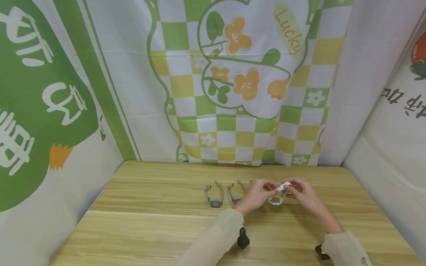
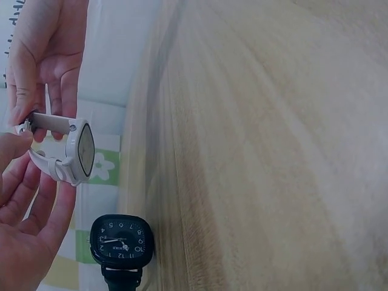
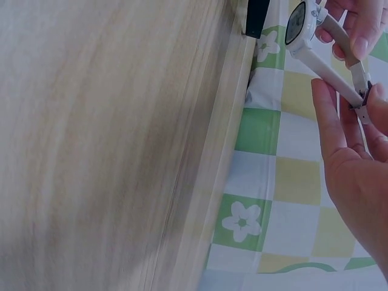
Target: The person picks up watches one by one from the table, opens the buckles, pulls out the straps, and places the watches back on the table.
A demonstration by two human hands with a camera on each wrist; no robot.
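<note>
A white wristwatch [image 1: 275, 201] is held up over the right half of the wooden table, its round face hanging below the strap. My left hand [image 1: 257, 194] pinches one end of the strap between thumb and fingers. From the other side my right hand [image 1: 305, 195] grips the strap near its clasp. Both strap ends meet between the fingertips, so the watch forms a loop in the left wrist view. The right wrist view shows the dark clasp [image 3: 367, 91] at my right thumb, which covers part of it.
Two grey watches [image 1: 215, 203] stand in a row on the wooden table [image 1: 149, 225], left of my hands; the second [image 1: 237, 200] is partly behind my left wrist. A black square-faced watch [image 2: 121, 240] shows in the left wrist view. Patterned cloth [image 1: 239, 140] hangs behind the table.
</note>
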